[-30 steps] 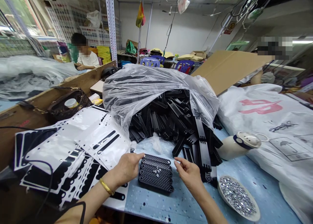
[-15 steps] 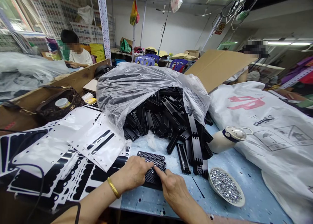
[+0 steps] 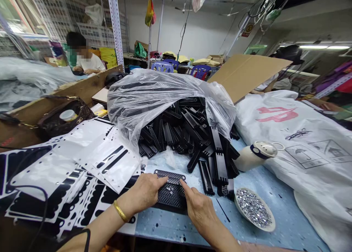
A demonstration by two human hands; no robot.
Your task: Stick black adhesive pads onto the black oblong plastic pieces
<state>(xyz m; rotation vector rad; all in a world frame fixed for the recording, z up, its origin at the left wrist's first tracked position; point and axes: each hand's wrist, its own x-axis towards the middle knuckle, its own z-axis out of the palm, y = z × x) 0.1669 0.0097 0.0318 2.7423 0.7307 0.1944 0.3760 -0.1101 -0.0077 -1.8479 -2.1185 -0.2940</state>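
Note:
A row of black plastic strips with a diamond-patterned top (image 3: 172,199) lies side by side on the blue table before me. From the left, my left hand (image 3: 148,189) grips the row, its fingers curled and thumb and index lying over the upper strips. My right hand (image 3: 200,205) closes around the right end, index fingertip on the end of an upper strip. Between the hands, a few small shiny silver pieces (image 3: 169,189) sit on the patterned surface. The undersides of the strips and some fingertips are hidden.
A clear plastic bag (image 3: 154,87) spills many black plastic parts (image 3: 181,131) behind the row. White-backed adhesive sheets (image 3: 112,167) are at left. To the right are a dish (image 3: 271,226) of shiny silver pieces, a cream bottle (image 3: 249,158) and a white sack (image 3: 302,134). Another person sits back left.
Both hands have moved apart from the middle of the row toward its ends, the right one going right. The small silver pieces between them now show.

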